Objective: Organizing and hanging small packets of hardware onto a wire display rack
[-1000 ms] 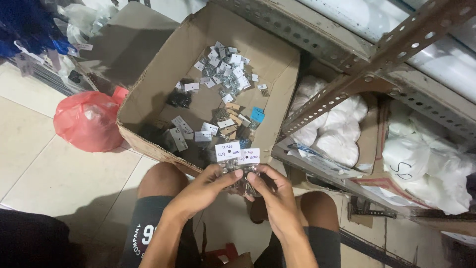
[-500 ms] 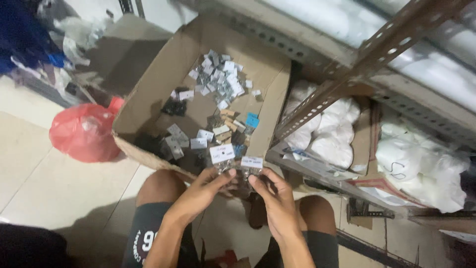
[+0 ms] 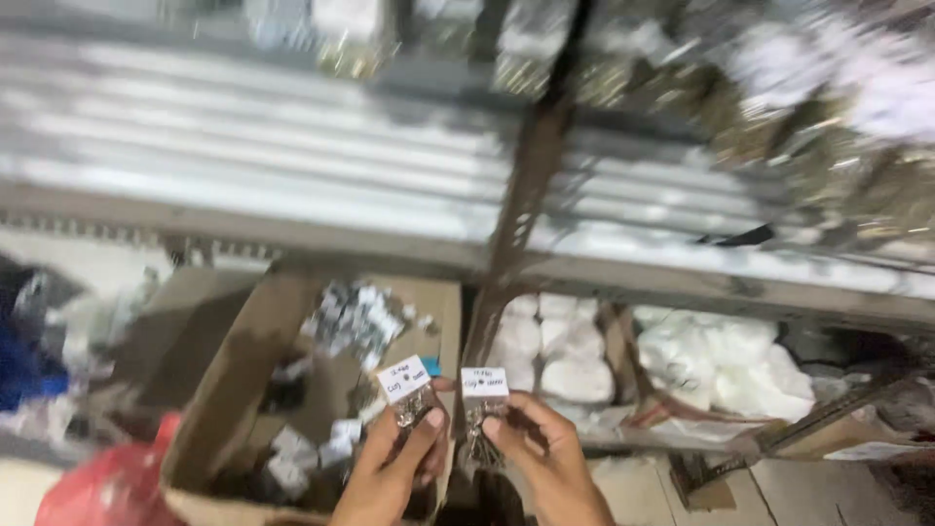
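Frame blurred. I see the left hand (image 3: 394, 472) pinching 1 small packet with a white label (image 3: 407, 388); the right hand (image 3: 541, 453) grips a second labelled packet (image 3: 482, 394) beside it. Both are raised above the cardboard box (image 3: 243, 380), before the metal shelving (image 3: 506, 244).

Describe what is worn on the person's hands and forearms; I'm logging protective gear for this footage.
Nothing worn shows: the left hand and right hand are bare, with no gloves, rings or watch visible. The forearms in view carry no sleeves. The picture is blurred, so small details could be missed.
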